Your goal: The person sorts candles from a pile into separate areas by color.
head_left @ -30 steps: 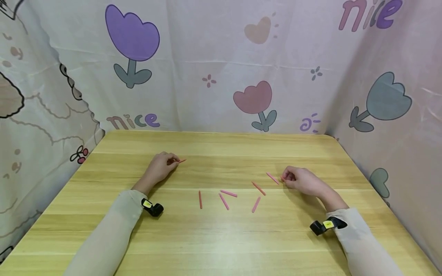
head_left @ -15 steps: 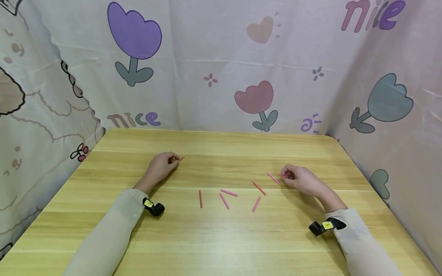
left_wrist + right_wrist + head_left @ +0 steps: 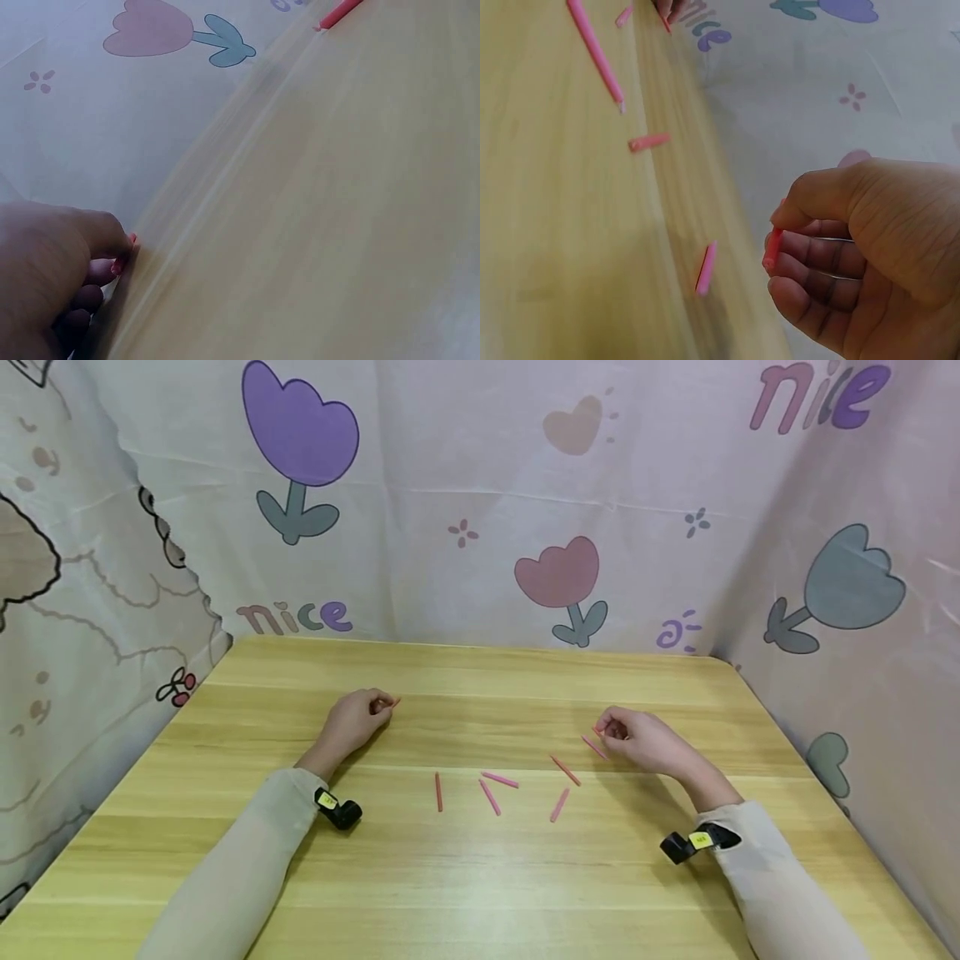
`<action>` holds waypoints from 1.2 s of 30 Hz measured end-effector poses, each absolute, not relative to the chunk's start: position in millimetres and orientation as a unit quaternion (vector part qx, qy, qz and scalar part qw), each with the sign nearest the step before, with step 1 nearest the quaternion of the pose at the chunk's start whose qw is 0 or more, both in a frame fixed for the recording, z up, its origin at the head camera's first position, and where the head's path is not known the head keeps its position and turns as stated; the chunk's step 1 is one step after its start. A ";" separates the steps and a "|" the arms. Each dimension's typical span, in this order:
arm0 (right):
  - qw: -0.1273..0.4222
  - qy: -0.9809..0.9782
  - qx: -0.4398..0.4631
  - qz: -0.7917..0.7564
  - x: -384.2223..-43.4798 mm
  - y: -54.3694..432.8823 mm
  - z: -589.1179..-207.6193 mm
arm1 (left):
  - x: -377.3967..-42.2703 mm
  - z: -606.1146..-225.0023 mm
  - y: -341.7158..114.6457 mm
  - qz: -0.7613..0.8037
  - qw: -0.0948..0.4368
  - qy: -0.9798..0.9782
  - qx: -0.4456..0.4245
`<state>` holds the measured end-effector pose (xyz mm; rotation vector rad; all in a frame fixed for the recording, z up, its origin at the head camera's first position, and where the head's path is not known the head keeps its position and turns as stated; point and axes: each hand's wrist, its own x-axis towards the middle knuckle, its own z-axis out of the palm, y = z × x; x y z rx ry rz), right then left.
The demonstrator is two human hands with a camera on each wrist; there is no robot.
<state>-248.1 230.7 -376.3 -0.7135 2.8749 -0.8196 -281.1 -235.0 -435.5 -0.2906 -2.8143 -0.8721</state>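
Observation:
My left hand (image 3: 352,718), at the back left of the table, pinches a thin red candle (image 3: 397,702) between thumb and fingers; most of it is hidden by the fingers, and only a bit shows in the left wrist view. My right hand (image 3: 637,737) is raised at the right. Between its thumb and forefinger it holds another short red candle (image 3: 772,251), with the other fingers curled loosely. Just beyond those fingertips, a pink candle (image 3: 594,747) lies on the wood. A red candle (image 3: 565,770) rests nearer the middle, apart from both hands.
More candles lie scattered across the middle: a pink one (image 3: 559,805), two pink ones close together, one of them slanting (image 3: 490,797), and an upright-pointing red one (image 3: 438,792). The wooden table (image 3: 450,885) ends at a printed cloth (image 3: 420,568) behind and on both sides.
My right hand has moved a little left and away from me with its candle, now over the near pink candle. The left hand stays in place, its candle turning slightly more upright.

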 end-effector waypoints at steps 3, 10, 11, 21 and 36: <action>0.033 0.934 -0.236 -0.267 -249.9 223.3 -373.3 | -282.8 -435.2 -234.0 -0.292 0.092 -0.947 -0.100; 0.055 0.930 -0.246 -0.267 -253.0 203.4 -363.7 | -282.7 -433.1 -233.2 -0.290 0.096 -0.947 -0.102; 0.055 0.930 -0.249 -0.264 -253.7 200.7 -362.6 | -282.3 -432.8 -233.5 -0.290 0.096 -0.947 -0.101; 0.050 0.921 -0.285 -0.260 -263.3 170.9 -357.2 | -280.5 -434.3 -236.5 -0.290 0.098 -0.946 -0.104; 0.053 0.908 -0.309 -0.279 -271.9 129.5 -355.9 | -281.6 -437.2 -239.7 -0.302 0.083 -0.942 -0.116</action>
